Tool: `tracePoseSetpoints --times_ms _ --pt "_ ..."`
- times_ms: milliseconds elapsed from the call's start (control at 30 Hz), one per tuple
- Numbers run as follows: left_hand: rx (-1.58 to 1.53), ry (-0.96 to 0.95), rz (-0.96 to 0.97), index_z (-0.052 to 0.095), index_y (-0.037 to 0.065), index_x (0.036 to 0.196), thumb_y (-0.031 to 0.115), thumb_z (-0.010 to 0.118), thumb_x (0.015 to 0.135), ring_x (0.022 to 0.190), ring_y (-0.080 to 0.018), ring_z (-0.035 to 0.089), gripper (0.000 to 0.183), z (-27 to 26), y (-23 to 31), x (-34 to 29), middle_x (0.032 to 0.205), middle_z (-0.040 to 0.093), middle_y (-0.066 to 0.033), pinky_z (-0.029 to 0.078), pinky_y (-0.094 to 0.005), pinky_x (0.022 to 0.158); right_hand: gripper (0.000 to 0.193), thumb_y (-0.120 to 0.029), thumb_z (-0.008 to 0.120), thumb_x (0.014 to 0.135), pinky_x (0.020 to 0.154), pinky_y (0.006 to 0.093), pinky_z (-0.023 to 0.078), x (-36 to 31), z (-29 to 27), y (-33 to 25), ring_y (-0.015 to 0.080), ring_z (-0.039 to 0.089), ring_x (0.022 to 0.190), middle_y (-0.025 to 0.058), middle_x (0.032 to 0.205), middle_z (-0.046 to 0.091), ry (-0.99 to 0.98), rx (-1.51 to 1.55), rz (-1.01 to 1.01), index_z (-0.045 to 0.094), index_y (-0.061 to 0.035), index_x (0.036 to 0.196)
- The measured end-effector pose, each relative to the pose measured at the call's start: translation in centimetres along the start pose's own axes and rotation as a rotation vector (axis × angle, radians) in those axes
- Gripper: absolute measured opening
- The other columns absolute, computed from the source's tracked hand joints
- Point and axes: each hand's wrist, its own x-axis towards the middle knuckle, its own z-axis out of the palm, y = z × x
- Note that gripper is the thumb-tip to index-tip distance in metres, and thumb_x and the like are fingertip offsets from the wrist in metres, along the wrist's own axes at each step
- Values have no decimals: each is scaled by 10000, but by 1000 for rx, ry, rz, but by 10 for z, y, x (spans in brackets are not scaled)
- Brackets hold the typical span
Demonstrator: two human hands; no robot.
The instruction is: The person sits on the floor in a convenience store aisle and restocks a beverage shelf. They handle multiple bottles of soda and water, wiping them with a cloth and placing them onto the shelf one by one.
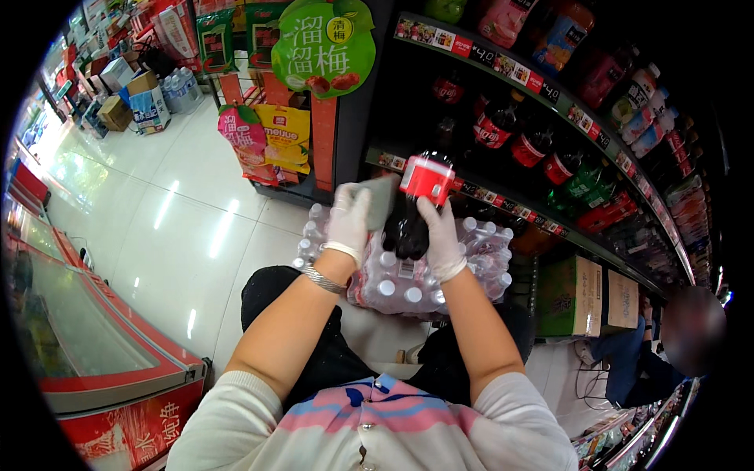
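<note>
My right hand (444, 242), in a white glove, grips a dark cola bottle (426, 179) with a red label. The bottle is held in front of the shelf, its base toward me and its neck pointing away. In my left hand (349, 217), also gloved, is a grey-green cloth (382, 201), closed between the fingers right beside the bottle. Whether the cloth touches the bottle I cannot tell. Below both hands lies a shrink-wrapped pack of clear bottles (404, 294) with white caps. Ahead, more cola bottles (493, 127) stand on the shelf.
Drink shelves with a price-tag rail (514, 206) curve along the right. Bagged snacks (284, 137) hang on a rack ahead left. A red-framed freezer (129, 373) stands at left. Cardboard boxes (620, 302) sit at right, near another person in blue trousers (620, 353).
</note>
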Motion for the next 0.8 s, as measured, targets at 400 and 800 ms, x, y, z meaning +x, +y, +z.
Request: tracePoseSetpoints --times_ms 400,800 --pt "-302 -125 46 536 9 1130 202 455 966 988 -172 582 266 12 8 -33 1074 602 -101 468 -303 879 620 -277 703 787 891 328 469 -108 -16 5 177 576 1012 96 1137 576 -262 99 311 438 -26 1288" --pt "-462 -357 -127 543 18 1102 162 416 976 1028 -156 596 229 21 -12 -47 1114 629 -96 471 -294 907 853 -603 657 725 778 417 569 -136 -44 16 323 654 899 221 1077 610 -314 608 491 461 29 1262"
